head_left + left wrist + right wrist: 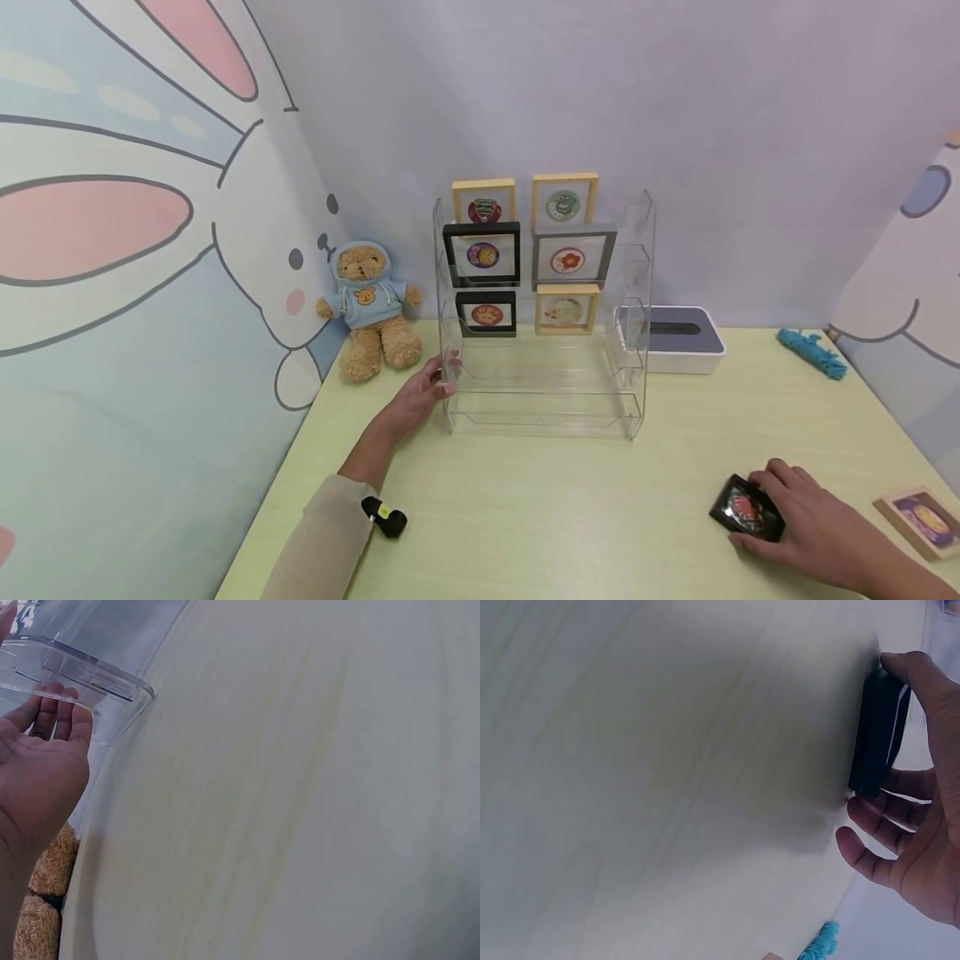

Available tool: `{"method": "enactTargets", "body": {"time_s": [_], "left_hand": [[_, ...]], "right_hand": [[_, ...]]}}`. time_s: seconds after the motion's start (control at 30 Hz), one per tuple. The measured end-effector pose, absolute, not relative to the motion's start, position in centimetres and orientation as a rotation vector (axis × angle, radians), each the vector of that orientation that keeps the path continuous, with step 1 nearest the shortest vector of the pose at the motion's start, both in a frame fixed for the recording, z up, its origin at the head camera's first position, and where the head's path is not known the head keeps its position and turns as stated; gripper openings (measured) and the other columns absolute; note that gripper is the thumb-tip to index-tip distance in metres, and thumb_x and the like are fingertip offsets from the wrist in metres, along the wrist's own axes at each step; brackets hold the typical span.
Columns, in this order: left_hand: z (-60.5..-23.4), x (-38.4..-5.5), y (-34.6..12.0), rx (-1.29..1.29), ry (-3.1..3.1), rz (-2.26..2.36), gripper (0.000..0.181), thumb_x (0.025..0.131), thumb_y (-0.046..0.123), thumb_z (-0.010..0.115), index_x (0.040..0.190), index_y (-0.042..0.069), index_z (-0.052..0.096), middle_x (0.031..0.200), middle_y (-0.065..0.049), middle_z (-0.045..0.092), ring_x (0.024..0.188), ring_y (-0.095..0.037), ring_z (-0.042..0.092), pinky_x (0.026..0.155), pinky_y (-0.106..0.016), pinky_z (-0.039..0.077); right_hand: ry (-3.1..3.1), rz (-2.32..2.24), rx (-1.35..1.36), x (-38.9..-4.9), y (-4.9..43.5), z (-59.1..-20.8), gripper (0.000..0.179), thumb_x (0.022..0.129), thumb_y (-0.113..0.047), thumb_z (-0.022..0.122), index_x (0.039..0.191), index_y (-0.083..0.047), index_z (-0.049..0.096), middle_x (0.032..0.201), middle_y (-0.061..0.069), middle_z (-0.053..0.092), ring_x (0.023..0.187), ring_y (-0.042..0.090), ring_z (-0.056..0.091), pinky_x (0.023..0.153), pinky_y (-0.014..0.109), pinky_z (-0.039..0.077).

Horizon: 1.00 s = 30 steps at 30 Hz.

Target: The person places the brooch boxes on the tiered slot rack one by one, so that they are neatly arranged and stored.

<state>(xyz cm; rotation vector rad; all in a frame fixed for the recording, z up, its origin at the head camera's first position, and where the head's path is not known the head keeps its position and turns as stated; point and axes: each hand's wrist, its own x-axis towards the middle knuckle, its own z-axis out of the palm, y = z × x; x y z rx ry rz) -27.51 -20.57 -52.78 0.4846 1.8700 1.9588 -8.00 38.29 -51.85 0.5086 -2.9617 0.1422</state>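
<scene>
A clear acrylic tiered display rack stands at the middle of the table, holding several small picture frames on its upper tiers. My left hand grips the rack's left side panel low down, thumb in front and fingers reaching behind. In the left wrist view, those fingers show against the clear plastic. At the right, my right hand holds a small black picture frame with a red picture, thumb on one edge and fingers on the opposite one. That black frame appears edge-on in the right wrist view, close to the tabletop.
A light wooden picture frame lies beyond my right hand, near the right edge. A teddy bear in a blue hoodie sits left of the rack. Behind it on the right are a white-and-grey box and a blue bundle.
</scene>
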Motion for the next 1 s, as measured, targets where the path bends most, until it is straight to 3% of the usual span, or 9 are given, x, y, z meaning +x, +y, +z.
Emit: {"method": "enactTargets", "body": {"time_s": [0.2,0.5,0.73,1.0], "left_hand": [[-52.7,-27.4,-20.5,0.487,1.866,1.965,0.098,0.103,0.044,0.078,0.176,0.009,0.022,0.177,-0.026,0.025,0.166,-0.038,0.02,0.136,-0.059,0.011],[-52.9,-27.6,-20.6,0.49,1.873,1.952,0.097,0.105,0.045,0.075,0.176,0.01,0.021,0.177,-0.024,0.026,0.167,-0.037,0.019,0.136,-0.059,0.011],[-52.8,-27.6,-20.6,0.485,1.872,1.951,0.1,0.102,0.047,0.078,0.176,0.01,0.022,0.176,-0.024,0.026,0.167,-0.038,0.019,0.136,-0.059,0.01],[-52.9,-27.6,-20.6,0.493,1.871,1.954,0.101,0.101,0.047,0.079,0.176,0.009,0.022,0.176,-0.025,0.026,0.166,-0.038,0.02,0.135,-0.059,0.011]], "right_hand": [[-2.975,0.144,0.497,-8.0,38.2,-51.9,0.081,0.067,-0.069,0.098,0.114,-0.009,0.071,0.105,-0.002,0.056,0.084,0.008,0.046,0.066,0.03,0.048],[-3.07,0.123,0.452,-8.3,38.0,-51.4,0.085,0.071,-0.072,0.095,0.119,-0.006,0.072,0.109,0.002,0.061,0.087,0.012,0.052,0.069,0.033,0.052],[-2.888,0.147,0.546,-8.6,38.0,-51.0,0.084,0.06,-0.063,0.103,0.114,-0.006,0.074,0.106,0.0,0.06,0.084,0.008,0.049,0.065,0.033,0.05],[-2.837,0.109,0.506,-9.8,37.9,-49.6,0.086,0.058,-0.052,0.106,0.122,-0.005,0.073,0.112,0.008,0.062,0.097,0.028,0.057,0.066,0.052,0.047]]}}
